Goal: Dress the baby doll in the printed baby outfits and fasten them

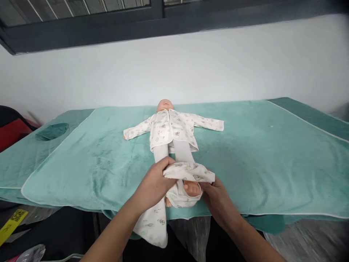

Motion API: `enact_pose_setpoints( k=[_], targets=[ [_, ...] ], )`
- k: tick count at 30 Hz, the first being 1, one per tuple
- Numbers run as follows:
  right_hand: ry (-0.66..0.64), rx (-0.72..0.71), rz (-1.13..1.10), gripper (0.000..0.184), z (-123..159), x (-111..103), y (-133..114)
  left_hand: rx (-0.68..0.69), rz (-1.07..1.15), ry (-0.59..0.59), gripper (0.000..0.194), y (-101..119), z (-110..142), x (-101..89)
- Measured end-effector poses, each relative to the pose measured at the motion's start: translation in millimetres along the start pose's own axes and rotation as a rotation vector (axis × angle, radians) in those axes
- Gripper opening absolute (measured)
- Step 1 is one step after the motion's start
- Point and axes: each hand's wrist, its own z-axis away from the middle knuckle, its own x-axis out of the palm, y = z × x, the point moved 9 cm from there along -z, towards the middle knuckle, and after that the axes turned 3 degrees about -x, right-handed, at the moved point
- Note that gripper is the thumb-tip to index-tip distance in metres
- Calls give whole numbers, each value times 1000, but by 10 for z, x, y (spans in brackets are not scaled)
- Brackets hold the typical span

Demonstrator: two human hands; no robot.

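Note:
A baby doll (164,104) lies on its back on a green covered bed (245,156), its feet toward me. It wears a white printed jacket (174,127) with both sleeves spread out. Both my hands are closed on matching white printed baby pants (191,171) around the doll's lower legs. My left hand (154,182) grips the left side of the waistband, and my right hand (215,189) the right side. One doll foot (192,188) shows below the waistband. One pant leg (154,223) hangs over the bed's front edge. Part of the other foot is hidden by cloth.
A white wall (174,72) stands behind the bed, under a dark window frame (109,27). The bed has a round face hole (52,131) at the left. A yellow tag (12,225) and a clear plastic thing (31,253) are at lower left.

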Motion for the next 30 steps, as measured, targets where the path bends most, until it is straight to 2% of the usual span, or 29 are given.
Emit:
enact_pose_setpoints(
  k=[3,5,9,13,15,19,25,27,30],
  targets=[
    [-5,-47,14,31,-80,-3,-36,43,-33,217,12,94,-27,-151],
    [11,-108,130,28,-149,-58,-121,64,-25,262,16,142,-35,-176],
    [26,-197,305,25,-277,-165,-322,7,102,116,20,112,-79,-87],
    [-88,-146,233,20,-346,-162,-358,-55,371,-52,33,-2,-143,-80],
    [-145,-114,199,19,-359,-167,-350,-56,461,-51,32,-68,-192,-176],
    [-225,-50,207,22,-380,-195,-336,-19,521,51,24,-186,-292,-438],
    [-378,-37,412,26,-492,-126,-457,65,574,91,25,-239,-382,-654],
    [-441,-50,490,27,-565,-98,-513,39,563,52,25,-270,-377,-660],
    [-530,-31,583,26,-665,-74,-550,6,566,-81,30,-286,-326,-569]
  ],
)
